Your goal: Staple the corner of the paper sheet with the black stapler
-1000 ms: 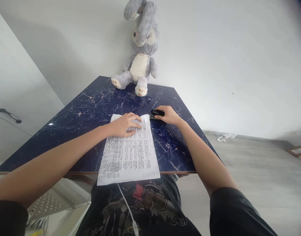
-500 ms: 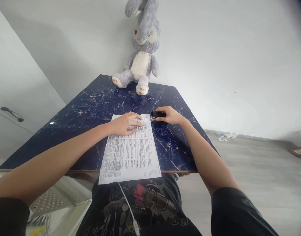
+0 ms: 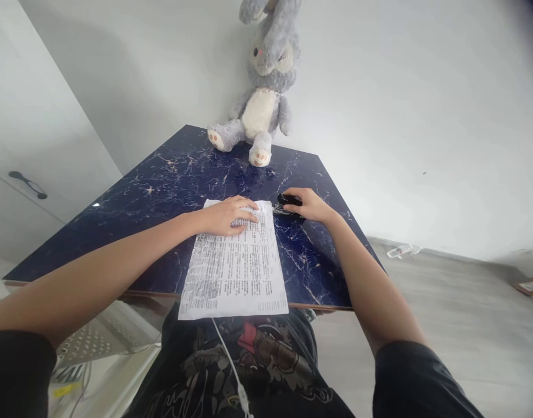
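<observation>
Printed paper (image 3: 244,267) lies on the dark blue marbled table (image 3: 162,180), its near end hanging over the front edge. My left hand (image 3: 230,216) rests flat on the upper part of the sheet, fingers stretched to the right. Just right of the paper's top right corner is a black stapler (image 3: 288,204), and my right hand (image 3: 310,204) is wrapped round its back end. The stapler's jaw points left at the paper's edge; its upper arm looks raised from the base. Whether the jaw overlaps the sheet I cannot tell.
A grey plush rabbit (image 3: 264,104) sits at the table's far end against the wall. To the left stands a white cabinet with a dark handle (image 3: 28,184). A white cable (image 3: 229,366) hangs below the paper. On the floor at right lies a clear plastic item (image 3: 403,250).
The view has shifted slightly, so the table and rabbit sit further right. The stapler's upper arm looks more raised from its base. My left hand stays on the paper.
</observation>
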`<action>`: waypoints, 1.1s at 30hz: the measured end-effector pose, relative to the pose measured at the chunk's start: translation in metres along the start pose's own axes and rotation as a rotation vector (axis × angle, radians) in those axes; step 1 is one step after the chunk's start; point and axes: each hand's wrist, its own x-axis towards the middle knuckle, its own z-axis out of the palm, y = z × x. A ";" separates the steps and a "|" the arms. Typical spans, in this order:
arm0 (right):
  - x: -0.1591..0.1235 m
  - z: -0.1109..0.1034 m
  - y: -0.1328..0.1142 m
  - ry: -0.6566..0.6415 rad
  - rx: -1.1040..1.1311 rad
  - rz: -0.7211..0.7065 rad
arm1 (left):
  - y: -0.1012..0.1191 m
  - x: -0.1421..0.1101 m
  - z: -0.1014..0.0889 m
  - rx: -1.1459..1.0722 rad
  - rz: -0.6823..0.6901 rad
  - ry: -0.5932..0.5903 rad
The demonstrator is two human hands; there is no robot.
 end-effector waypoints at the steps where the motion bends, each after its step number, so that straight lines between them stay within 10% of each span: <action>1: 0.000 0.000 -0.001 -0.002 0.003 -0.006 | 0.000 0.000 0.000 -0.002 0.002 0.003; 22: 0.004 0.017 -0.015 -0.093 -0.189 -0.126 | 0.003 0.001 0.003 -0.034 -0.016 0.023; 33: 0.008 0.042 -0.061 -0.191 -0.746 -0.027 | 0.004 0.002 0.005 -0.025 -0.026 0.008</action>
